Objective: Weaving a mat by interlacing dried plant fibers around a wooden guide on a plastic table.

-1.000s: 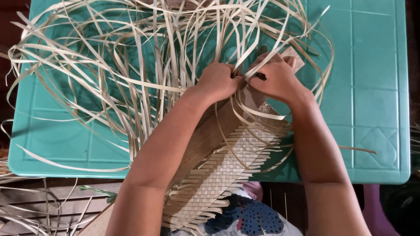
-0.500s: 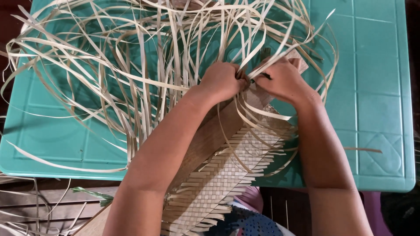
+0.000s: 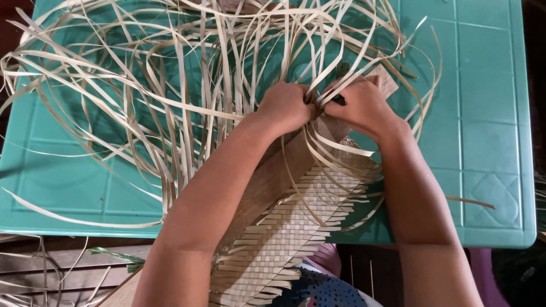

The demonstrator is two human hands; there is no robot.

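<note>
Head view: the person is leaning over a teal plastic bench [image 3: 489, 142], working on a woven strip mat [image 3: 284, 239] that is running diagonally from the lap up to the bench's middle. The left hand [image 3: 284, 107] is curling closed, fingers pinching pale strips at the weaving edge. The right hand [image 3: 358, 105] is touching it knuckle to knuckle, also closing on strips, with a dark thin thing peeking out beside its fingers; what that is cannot be made out. Both hands are meeting at the top end of the mat, where a flat brownish wooden board [image 3: 273, 176] is lying under the weave and sticking out past the right hand.

Judging by how things are lying, a long band is already being held together as tight checker weave, its side ends sticking out untrimmed. Much is remaining: a big tangle of loose strips [image 3: 170, 85] is fanning out over the bench's far half, unwoven.
</note>
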